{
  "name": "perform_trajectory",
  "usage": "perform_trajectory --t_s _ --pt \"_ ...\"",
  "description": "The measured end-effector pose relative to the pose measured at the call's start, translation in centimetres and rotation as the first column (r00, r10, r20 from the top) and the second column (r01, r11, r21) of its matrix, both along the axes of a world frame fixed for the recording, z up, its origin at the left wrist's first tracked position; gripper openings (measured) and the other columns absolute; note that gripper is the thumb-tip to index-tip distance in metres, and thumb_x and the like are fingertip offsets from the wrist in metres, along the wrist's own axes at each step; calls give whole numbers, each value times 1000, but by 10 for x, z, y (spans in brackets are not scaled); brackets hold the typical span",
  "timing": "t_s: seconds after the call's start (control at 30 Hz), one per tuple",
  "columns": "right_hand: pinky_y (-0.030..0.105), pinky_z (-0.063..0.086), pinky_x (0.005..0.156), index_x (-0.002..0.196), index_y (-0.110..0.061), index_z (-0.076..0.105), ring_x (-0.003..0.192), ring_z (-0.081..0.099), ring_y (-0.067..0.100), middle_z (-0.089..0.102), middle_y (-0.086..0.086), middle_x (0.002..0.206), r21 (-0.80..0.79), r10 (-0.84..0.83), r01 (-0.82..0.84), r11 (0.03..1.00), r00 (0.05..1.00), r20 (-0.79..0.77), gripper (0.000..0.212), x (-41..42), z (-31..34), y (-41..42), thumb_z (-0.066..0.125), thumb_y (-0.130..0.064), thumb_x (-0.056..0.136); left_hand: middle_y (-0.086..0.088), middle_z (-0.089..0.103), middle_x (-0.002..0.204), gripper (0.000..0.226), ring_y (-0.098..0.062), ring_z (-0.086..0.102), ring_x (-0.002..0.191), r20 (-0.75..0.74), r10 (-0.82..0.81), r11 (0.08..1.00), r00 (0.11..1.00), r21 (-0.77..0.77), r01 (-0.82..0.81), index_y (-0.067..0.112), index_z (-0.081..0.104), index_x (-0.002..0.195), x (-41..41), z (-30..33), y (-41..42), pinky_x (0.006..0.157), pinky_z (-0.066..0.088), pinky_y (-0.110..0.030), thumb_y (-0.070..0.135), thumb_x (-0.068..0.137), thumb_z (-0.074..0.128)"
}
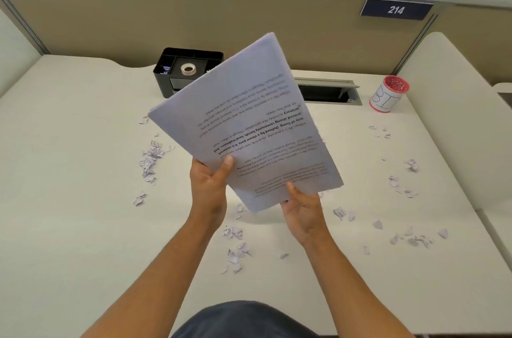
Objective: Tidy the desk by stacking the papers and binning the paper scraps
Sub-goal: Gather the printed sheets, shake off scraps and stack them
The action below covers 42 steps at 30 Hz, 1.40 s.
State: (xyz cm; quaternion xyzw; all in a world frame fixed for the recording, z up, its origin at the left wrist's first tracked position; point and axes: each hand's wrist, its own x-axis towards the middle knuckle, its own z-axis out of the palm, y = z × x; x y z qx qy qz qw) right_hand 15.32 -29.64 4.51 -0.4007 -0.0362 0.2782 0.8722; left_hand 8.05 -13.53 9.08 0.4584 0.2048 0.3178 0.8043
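Scraps (151, 160) litter the desk (69, 227) on the left, with a black organizer (188, 71) behind holding a tape roll (188, 69). Left hand (210, 185) pinches the papers (243, 127) at their near edge, thumb on top; right hand (302, 207) does the same beside it, holding the stack tilted up above the desk. The print reads upside down, bold bit says "strong community bonds". More scraps on the right. Wall sign (396, 9) says 214; the red-rimmed cup (388, 95) is marked "BI".
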Motion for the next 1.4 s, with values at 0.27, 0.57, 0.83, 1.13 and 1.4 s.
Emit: perform_trajectory --t_s 0.27,0.57,0.83,1.13,1.4 --pt "41 47 102 117 -26 63 115 61 19 70 -2 116 -248 -127 177 952 971 203 46 22 17 -17 73 -9 75 1 68 116 41 -23 62 114 -45 -9 992 999 -129 3 14 46 127 -12 -9 8 101 48 -49 -1 91 59" --pt "39 54 88 111 -18 65 102 66 18 71 1 107 -549 7 260 795 900 437 32 44 23 -41 69 0 86 3 66 112 45 -16 63 107 -261 90 937 961 350 7 27 59 107 -40 -20 72 94 47 -32 17 71 82" --pt "22 56 77 103 -31 65 94 67 7 71 -7 100 -573 79 255 779 867 493 35 39 26 -37 70 0 86 1 66 108 35 -6 63 97 -344 -8 893 939 420 162 25 57 112 -42 -14 71 76 53 -22 16 79 65" --pt "18 54 76 102 -33 63 100 66 13 70 2 105 -660 159 196 725 885 437 44 31 7 -38 70 6 82 5 62 112 34 -1 60 100 -397 2 908 918 386 165 26 53 111 -48 -29 69 73 51 -13 3 90 65" --pt "15 54 72 103 -34 62 99 65 7 69 -9 102 -687 137 229 690 890 435 34 32 3 -33 64 -2 90 -3 65 118 35 -20 61 112 -409 1 888 913 420 188 20 54 122 -48 -38 75 89 54 -36 10 91 67"
